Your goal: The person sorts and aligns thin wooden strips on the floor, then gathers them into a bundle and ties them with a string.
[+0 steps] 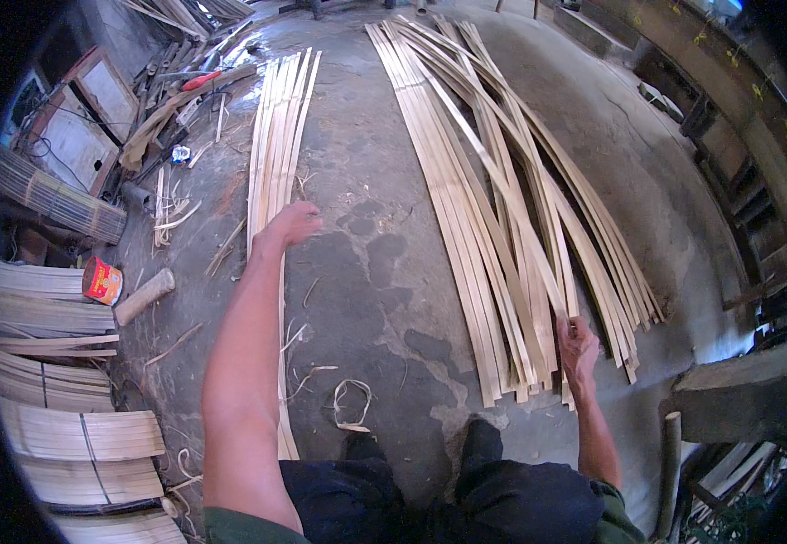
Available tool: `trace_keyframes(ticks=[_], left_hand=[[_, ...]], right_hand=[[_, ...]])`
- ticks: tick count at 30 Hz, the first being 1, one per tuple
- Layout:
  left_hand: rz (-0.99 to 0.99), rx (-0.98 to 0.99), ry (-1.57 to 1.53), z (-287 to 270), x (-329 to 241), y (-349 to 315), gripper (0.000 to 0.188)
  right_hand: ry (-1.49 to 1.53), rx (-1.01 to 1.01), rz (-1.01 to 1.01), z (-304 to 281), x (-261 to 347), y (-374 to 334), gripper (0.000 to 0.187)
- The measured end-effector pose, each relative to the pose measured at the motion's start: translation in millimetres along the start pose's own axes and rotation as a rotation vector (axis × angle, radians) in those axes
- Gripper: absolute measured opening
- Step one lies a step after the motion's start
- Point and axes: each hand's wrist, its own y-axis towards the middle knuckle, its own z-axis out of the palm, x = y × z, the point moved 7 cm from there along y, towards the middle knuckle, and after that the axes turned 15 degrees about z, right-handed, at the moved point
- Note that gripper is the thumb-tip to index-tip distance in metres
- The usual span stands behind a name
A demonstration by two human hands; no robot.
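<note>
The left hand point(292, 223) lies with fingers curled on thin strips point(277, 136) at 11 o'clock. The right hand point(578, 344) grips one strip from the big pile point(493, 208) at 4 o'clock. The gray floor point(366, 272) is cracked and stained.

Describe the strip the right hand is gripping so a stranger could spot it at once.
Start at the wide pile of bamboo strips on the concrete floor. At its near edge, the right hand grips one pale strip. Unlike its neighbours, it slants diagonally across the top.
</note>
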Motion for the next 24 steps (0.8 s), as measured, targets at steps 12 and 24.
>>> trace_keyframes(ticks=[12, 24], left_hand=[[0.004, -0.039, 0.01, 1, -2, 12, 0.043], [0.015, -0.029, 0.015, -6, -13, 6, 0.043]], right_hand=[[0.673, -0.121, 0.042, -57, 2, -43, 0.019], [0.502, 0.103, 0.112, 23, -10, -11, 0.044]])
